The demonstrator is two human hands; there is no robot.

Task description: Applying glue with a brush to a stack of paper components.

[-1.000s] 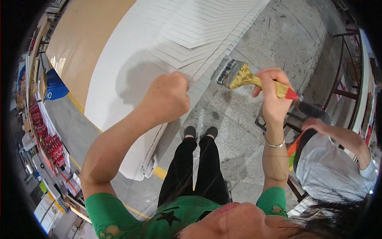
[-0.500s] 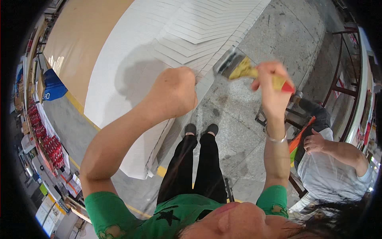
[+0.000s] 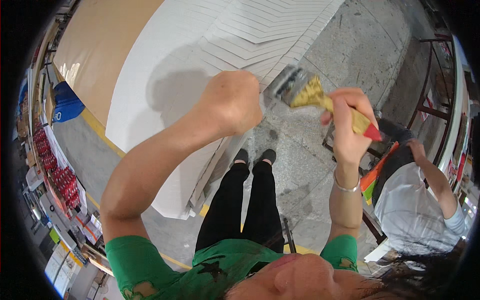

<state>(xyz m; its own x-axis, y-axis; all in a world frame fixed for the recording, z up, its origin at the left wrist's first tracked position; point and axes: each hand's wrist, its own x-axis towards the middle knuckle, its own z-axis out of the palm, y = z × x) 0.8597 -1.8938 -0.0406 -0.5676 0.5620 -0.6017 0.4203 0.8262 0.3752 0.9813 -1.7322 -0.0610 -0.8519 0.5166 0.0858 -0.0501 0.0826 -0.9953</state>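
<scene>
Wrapped round the yellow, red-tipped handle of a wide flat paintbrush (image 3: 311,95) is my right hand (image 3: 352,125). The brush points to the left, its smeared metal band and dark bristles close to the sheets' right edge. My left hand (image 3: 231,101) is a closed fist over the near end of the fanned sheets; its fingers face away, so whatever they grip is hidden. The white sheets (image 3: 255,32) overlap like steps, their thin edges running in angled lines. A thick stack (image 3: 207,175) of them shows below my left forearm.
Brown board (image 3: 100,55) lies left of the white sheets. A blue bin-like thing (image 3: 67,105) and rows of red items (image 3: 62,185) stand farther left. At the right, a person in a white top (image 3: 410,210) sits beside an orange object (image 3: 378,165) and a dark metal frame (image 3: 432,107).
My left fist has shifted up and right across the sheets. My right hand has moved slightly right and down with the paintbrush. The other person has leaned and moved an arm.
</scene>
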